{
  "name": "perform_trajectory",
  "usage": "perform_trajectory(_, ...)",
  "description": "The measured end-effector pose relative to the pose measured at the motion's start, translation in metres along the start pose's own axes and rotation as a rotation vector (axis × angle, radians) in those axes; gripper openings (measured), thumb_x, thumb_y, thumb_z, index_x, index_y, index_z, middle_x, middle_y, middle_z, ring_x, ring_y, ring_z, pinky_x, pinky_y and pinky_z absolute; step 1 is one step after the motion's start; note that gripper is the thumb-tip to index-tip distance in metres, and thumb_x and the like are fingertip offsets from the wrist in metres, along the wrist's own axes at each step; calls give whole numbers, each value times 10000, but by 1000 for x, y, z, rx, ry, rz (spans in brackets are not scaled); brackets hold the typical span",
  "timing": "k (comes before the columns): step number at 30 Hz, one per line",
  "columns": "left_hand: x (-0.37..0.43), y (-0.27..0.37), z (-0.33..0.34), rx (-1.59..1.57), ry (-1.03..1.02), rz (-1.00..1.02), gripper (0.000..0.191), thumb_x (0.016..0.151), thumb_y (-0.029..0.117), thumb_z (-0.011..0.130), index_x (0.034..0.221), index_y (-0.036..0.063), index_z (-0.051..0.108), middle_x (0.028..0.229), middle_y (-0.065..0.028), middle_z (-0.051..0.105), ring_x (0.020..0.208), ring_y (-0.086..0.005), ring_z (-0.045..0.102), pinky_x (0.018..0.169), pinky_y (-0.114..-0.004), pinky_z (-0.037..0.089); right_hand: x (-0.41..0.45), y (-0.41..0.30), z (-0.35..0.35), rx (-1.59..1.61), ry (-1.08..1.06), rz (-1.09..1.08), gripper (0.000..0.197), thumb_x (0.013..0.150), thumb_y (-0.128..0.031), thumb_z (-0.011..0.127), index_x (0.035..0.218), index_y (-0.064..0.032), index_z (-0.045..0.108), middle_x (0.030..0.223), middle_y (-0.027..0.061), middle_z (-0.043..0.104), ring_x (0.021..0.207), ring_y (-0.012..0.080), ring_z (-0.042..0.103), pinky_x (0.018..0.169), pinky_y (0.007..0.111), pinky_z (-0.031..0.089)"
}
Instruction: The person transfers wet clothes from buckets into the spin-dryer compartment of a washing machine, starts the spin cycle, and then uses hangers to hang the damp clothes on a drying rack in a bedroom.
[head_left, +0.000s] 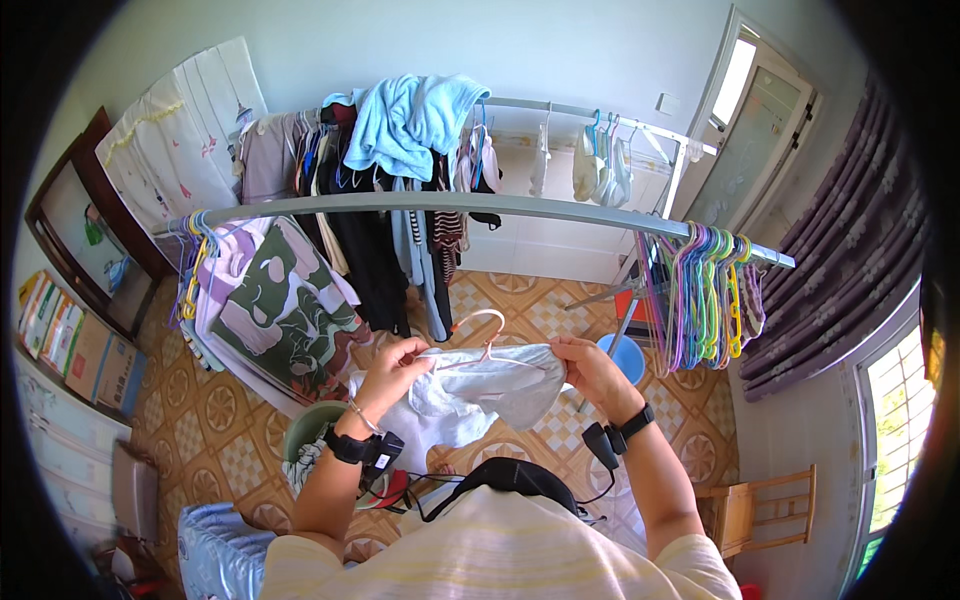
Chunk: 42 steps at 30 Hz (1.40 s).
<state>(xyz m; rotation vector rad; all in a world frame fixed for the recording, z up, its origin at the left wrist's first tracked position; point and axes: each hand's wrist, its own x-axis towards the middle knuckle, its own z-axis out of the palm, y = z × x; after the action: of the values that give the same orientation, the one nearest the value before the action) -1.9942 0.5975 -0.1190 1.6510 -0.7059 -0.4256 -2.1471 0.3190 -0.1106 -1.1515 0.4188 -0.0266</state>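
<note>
A white garment (450, 412) hangs stretched between my two hands on a pinkish clothes hanger (489, 341), whose hook points up and away from me. My left hand (390, 379) pinches the garment's left edge between thumb and fingers. The right edge is gripped by my right hand (596, 375). Part of the hanger shows through the thin cloth. Beyond them a metal rail (450, 202) crosses the view, with several coloured empty hangers (697, 300) at its right end and a patterned blanket (285, 315) at its left.
Behind stands a second rack with dark clothes (367, 255), a light-blue towel (412, 124) and several small hung items. A green tub (319, 420) with cloth sits below my left hand, a blue basin (622, 358) beyond my right. A wooden chair (757, 510) stands at the lower right.
</note>
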Motion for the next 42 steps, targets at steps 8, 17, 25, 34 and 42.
perform_trajectory(8,0,-5,-36,-292,-162,-379,192,885,215,562,834,47,639,757,55,564,700,-45,475,622,-227,372,31,26,13,-927,308,-229,212,838,-215,623,879,-8,646,743,77,647,653,157,594,634,280,471)
perform_trajectory(17,14,-12,-50,-373,-124,-209,568,733,-110,548,1270,52,459,1106,-69,559,958,-122,555,819,-249,451,21,34,2,-853,-57,-315,370,906,-374,548,1037,-34,614,822,117,629,752,186,584,680,322,454)
perform_trajectory(25,26,-11,-72,26,-47,158,351,780,20,613,1129,36,579,1106,-30,586,967,-111,566,842,-248,464,14,25,51,-515,-204,-159,487,879,-455,581,1000,16,604,832,-14,564,778,70,469,692,240,412)
perform_trajectory(34,-78,-135,-149,-176,836,-94,195,868,69,568,1049,-2,584,989,-85,634,890,-147,615,792,-264,478,67,26,145,-155,-96,-49,293,929,-276,514,998,-7,604,851,0,613,750,84,549,676,232,429)
perform_trajectory(42,-215,-267,-168,15,1039,-433,212,786,132,636,950,-2,622,881,-77,654,812,-159,614,743,-281,484,166,51,253,-264,-28,-349,234,956,-249,478,904,-26,530,757,-54,435,687,55,359,598,235,328)
